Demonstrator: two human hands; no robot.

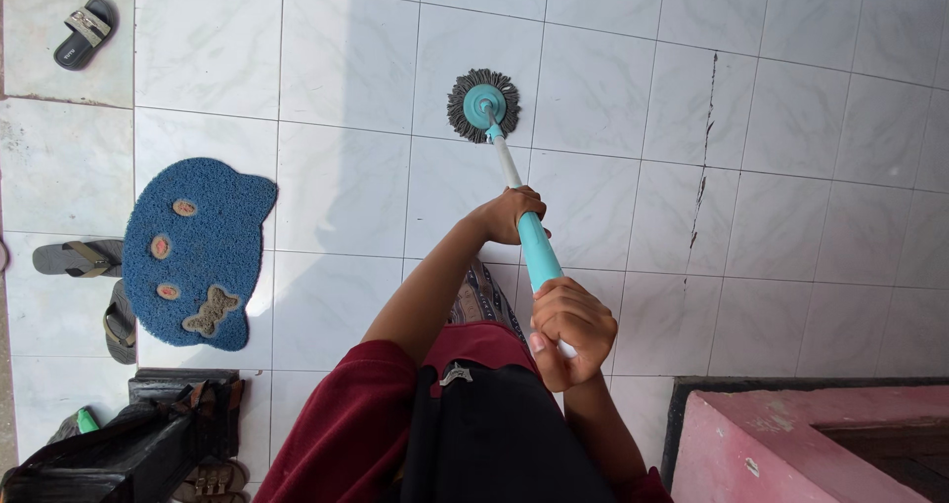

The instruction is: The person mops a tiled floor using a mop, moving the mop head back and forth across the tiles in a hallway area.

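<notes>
Both hands clench the teal mop handle (pixel 534 251), left hand (pixel 512 216) above right hand (pixel 568 330), with the grey mop head (pixel 483 106) on the white tiled floor (pixel 791 216) at 12 o'clock (wet tiles could cause slipping), and a sideways sweep might snag the blue mat (pixel 198 251) at 9 o'clock.

- the person wears a dark red top with short, wide sleeves.
- a black strap or apron part hangs down the front, with a small silver clip on it.
- both arms are bare below the sleeves.
- no rings or watch show.
</notes>
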